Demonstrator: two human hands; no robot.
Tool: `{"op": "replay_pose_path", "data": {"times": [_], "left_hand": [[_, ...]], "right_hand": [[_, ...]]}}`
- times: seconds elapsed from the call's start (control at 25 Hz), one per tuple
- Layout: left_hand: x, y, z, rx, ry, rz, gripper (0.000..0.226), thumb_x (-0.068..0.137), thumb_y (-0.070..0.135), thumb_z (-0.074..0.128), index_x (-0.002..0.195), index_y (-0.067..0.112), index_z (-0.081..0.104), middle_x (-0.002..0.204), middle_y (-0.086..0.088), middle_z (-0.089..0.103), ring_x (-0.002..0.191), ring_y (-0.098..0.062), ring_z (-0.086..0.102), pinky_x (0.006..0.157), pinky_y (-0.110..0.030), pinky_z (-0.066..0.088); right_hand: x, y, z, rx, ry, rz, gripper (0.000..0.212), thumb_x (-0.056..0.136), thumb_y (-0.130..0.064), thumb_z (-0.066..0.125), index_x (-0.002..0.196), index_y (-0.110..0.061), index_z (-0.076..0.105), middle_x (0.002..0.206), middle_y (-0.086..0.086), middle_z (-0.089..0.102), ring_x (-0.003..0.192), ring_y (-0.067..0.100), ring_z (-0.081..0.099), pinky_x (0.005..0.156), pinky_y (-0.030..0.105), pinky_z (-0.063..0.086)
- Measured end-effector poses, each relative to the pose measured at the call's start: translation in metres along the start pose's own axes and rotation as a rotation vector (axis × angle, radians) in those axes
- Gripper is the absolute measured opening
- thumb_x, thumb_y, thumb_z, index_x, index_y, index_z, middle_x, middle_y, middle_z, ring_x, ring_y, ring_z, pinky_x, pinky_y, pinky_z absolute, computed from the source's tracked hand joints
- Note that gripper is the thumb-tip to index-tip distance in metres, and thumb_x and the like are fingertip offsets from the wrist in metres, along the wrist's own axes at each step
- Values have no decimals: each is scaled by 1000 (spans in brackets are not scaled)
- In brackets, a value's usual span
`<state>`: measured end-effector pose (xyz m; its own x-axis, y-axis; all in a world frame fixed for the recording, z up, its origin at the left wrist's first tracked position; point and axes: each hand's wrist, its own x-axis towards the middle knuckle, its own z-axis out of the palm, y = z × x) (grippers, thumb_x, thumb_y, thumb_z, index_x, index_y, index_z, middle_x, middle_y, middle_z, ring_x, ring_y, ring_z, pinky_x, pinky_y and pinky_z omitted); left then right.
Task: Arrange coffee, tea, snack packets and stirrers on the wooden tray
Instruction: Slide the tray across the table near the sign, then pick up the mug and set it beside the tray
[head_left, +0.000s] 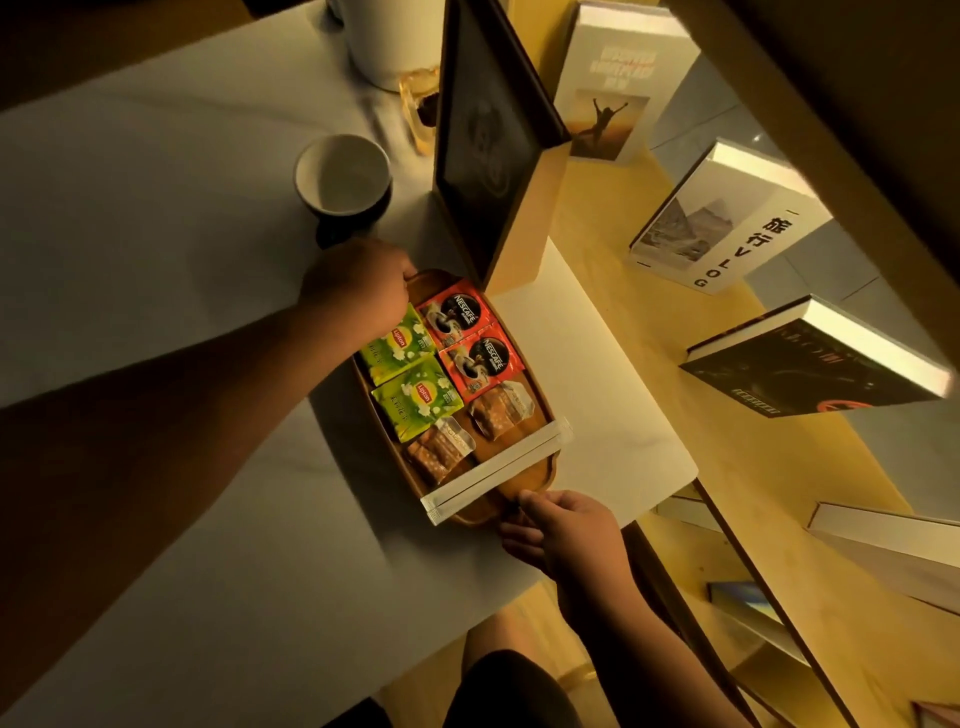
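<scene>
While the wooden tray (540, 415) lies on the white desk (156, 270) between both hands, each hand closes on one end of it. The left hand (358, 291) curls over the far end's rim, its fingers hidden behind the knuckles. The right hand (566, 530) pinches the near end, thumb on top of the rim and fingers underneath.

Between the hands the tray is nearly full. Two green Lipton tea packets (405, 369) run down the left-hand side, the upper one partly under the left hand. Two red Nescafé coffee packets (470, 338) lie beside them on the right-hand side. Nearer the right hand are two clear snack packets (467, 431) with brown biscuits inside. Two paper-wrapped stirrers (498, 470) lie side by side across the near end, just beyond the right thumb, both tips overhanging the tray's rims.

Beyond the left hand stands a dark cup (343, 182) with a pale inside, close to the knuckles. A dark framed sign (488, 156) stands upright to the right of that hand, just beside the tray's far corner. To the right of the tray the desk top is bare up to its edge, which runs past the right hand. Leftward of the left forearm the desk lies open and wide.
</scene>
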<state>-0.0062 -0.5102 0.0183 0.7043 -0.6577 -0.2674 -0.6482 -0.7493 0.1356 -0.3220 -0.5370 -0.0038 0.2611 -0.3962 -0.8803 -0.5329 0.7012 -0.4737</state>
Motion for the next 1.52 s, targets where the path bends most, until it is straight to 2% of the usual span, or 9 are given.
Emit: {"op": "replay_pose_path", "data": {"times": [0.28, 0.68, 0.8, 0.92, 1.12, 1.2, 1.28, 1.44, 1.52], "left_hand": [[3, 0, 6, 23, -7, -41, 35, 96, 17, 54, 129, 25, 65, 129, -14, 65, 112, -38, 64, 81, -49, 56], [1, -1, 9, 56, 24, 21, 34, 95, 16, 56, 128, 21, 65, 126, -14, 65, 109, -38, 65, 80, -49, 58], [-15, -8, 13, -54, 102, 67, 33, 97, 23, 53, 128, 18, 64, 122, -14, 68, 106, -37, 65, 78, -44, 53], [-44, -30, 21, -275, 170, 37, 38, 97, 33, 52, 130, 18, 60, 121, -12, 69, 108, -33, 65, 80, -38, 49], [-110, -106, 52, -338, 245, -65, 45, 95, 41, 54, 125, 11, 66, 134, -14, 63, 122, -35, 58, 100, -43, 48], [-139, -135, 68, -268, 284, -63, 52, 93, 44, 52, 130, 9, 64, 144, -16, 56, 127, -38, 54, 106, -47, 44], [-161, -157, 83, -173, 284, -89, 59, 92, 48, 49, 139, 13, 57, 152, -17, 48, 137, -37, 48, 113, -54, 35], [-179, -180, 103, -83, 230, -126, 69, 91, 57, 47, 153, 27, 39, 164, -8, 32, 150, -31, 32, 119, -60, 19], [-178, -185, 107, -87, 213, -130, 72, 90, 61, 43, 155, 31, 32, 166, -4, 25, 152, -28, 25, 119, -60, 17]], "right_hand": [[6, 0, 6, -22, 23, 0, 19, 96, -16, 67, 85, -2, 73, 75, 13, 79, 74, 28, 79, 66, 39, 64], [5, 0, 4, -66, 24, -8, 21, 95, -22, 68, 86, -5, 75, 78, 9, 80, 74, 26, 79, 68, 41, 65], [-5, -5, 5, -213, 37, -68, 27, 95, -31, 67, 86, -7, 74, 73, 6, 79, 66, 25, 78, 64, 41, 65], [-17, -15, 12, -335, 53, -199, 26, 96, -36, 64, 88, -13, 74, 70, 5, 78, 55, 23, 73, 53, 33, 61], [-14, -61, 80, -464, -48, -457, 21, 97, -40, 60, 90, -23, 71, 74, -4, 77, 56, 14, 72, 50, 25, 58], [-1, -84, 122, -471, -115, -544, 13, 98, -37, 61, 97, -28, 69, 79, -2, 77, 63, 16, 74, 56, 32, 62], [17, -105, 167, -384, -162, -583, 13, 99, -31, 62, 106, -22, 69, 85, 8, 77, 73, 24, 75, 66, 45, 63], [50, -141, 247, -144, -238, -470, 32, 100, -25, 61, 129, -13, 57, 101, 16, 72, 75, 26, 70, 66, 38, 60], [62, -155, 272, -15, -258, -375, 23, 101, -23, 59, 122, -13, 57, 102, 15, 65, 79, 29, 68, 69, 37, 60]]}}
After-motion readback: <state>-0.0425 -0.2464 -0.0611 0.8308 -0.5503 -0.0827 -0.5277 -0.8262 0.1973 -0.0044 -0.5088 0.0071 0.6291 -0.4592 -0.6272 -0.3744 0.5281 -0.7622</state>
